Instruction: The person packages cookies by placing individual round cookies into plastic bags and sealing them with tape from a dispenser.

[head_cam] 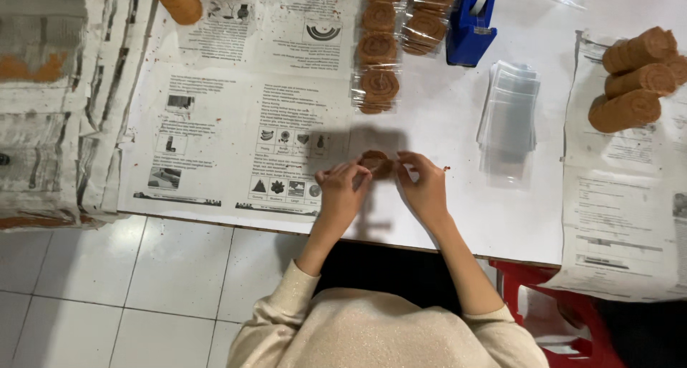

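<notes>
Brown spiral roll slice [375,163] in a clear wrapper, pinched between both hands above the paper-covered table [458,196], near its front edge. Left hand [342,189] grasping the slice's left side with fingertips; right hand [424,185] gripping the right side likewise. Beyond, a row of wrapped slices [378,50], a blue tape dispenser [469,25], a stack of clear sleeves [509,118]. Far right, unwrapped rolls [637,78] on newspaper.
</notes>
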